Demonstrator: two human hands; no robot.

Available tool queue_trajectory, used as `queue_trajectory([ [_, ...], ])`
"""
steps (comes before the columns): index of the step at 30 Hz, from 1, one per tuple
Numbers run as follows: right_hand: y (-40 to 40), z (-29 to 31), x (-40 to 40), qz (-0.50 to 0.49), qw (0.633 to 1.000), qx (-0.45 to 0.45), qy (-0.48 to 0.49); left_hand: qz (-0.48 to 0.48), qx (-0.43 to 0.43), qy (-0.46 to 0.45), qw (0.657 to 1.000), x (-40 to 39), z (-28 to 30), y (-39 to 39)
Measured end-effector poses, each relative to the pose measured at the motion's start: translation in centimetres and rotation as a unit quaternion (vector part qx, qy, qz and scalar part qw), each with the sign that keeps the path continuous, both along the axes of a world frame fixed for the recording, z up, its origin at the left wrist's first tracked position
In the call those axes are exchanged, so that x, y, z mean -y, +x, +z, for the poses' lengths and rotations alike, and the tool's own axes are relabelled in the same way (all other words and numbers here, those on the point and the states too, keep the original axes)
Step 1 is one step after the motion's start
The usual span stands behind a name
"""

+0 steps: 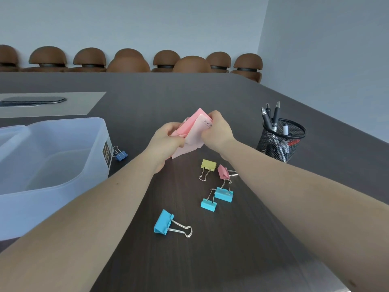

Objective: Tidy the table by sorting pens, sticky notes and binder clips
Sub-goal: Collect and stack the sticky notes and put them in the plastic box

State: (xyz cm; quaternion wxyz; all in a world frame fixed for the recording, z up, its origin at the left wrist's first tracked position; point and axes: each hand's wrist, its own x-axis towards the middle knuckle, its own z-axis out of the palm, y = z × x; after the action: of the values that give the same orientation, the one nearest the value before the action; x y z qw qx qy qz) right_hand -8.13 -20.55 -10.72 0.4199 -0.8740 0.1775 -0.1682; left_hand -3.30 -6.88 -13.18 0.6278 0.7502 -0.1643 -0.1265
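Observation:
Both hands hold a bunch of pink sticky notes [194,128] above the dark table [231,239]. My left hand [166,140] grips them from the left, my right hand [216,131] pinches their upper right side. Several binder clips lie loose below my hands: a yellow one [208,165], a pink one [222,172], two light blue ones [223,194] [208,205] and a bigger blue one [163,222]. A darker blue clip [121,155] rests beside the translucent bin [99,131]. Pens [275,114] stand in a black mesh cup [280,142] at the right.
The translucent plastic bin with inner compartments occupies the left side. A grey mat with a dark flat object [33,101] lies at the far left. Brown chairs [191,64] line the table's far edge. The table's right edge runs diagonally behind the pen cup.

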Motion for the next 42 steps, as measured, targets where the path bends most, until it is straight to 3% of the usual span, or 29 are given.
queue_trajectory([
  [7, 1.5, 0.1, 0.1, -0.024, 0.990, -0.051, -0.126, -0.021, -0.040, -0.055, 0.997, -0.8, -0.4, 0.5],
  [11, 2.1, -0.2, -0.3, 0.003, 0.987, -0.050, -0.151, -0.083, 0.016, -0.018, 0.996, -0.6, -0.4, 0.5],
  [13, 2.1, -0.6, -0.4, 0.011, 0.994, -0.037, -0.098, -0.081, 0.018, -0.024, 0.996, -0.5, -0.5, 0.6],
  [15, 1.7, -1.2, -0.2, 0.022, 0.999, -0.007, 0.036, -0.084, 0.016, -0.019, 0.996, -0.4, -0.8, 0.5],
  [18, 0.9, -1.3, -0.1, 0.036, 0.980, 0.006, 0.196, -0.049, 0.033, 0.007, 0.998, -0.1, -1.0, 0.6],
  [22, 0.8, -0.9, -0.2, 0.061, 0.945, 0.041, 0.317, -0.006, 0.029, -0.016, 0.999, 0.7, -1.1, 0.9],
  [33, 2.7, -1.0, -0.8, -0.080, 0.973, 0.076, 0.204, 0.015, 0.021, -0.030, 0.999, 2.2, -0.9, 0.3],
  [42, 3.4, -1.5, -1.2, -0.101, 0.952, 0.069, 0.281, 0.087, 0.005, -0.124, 0.988, 2.8, -0.9, 0.3],
])
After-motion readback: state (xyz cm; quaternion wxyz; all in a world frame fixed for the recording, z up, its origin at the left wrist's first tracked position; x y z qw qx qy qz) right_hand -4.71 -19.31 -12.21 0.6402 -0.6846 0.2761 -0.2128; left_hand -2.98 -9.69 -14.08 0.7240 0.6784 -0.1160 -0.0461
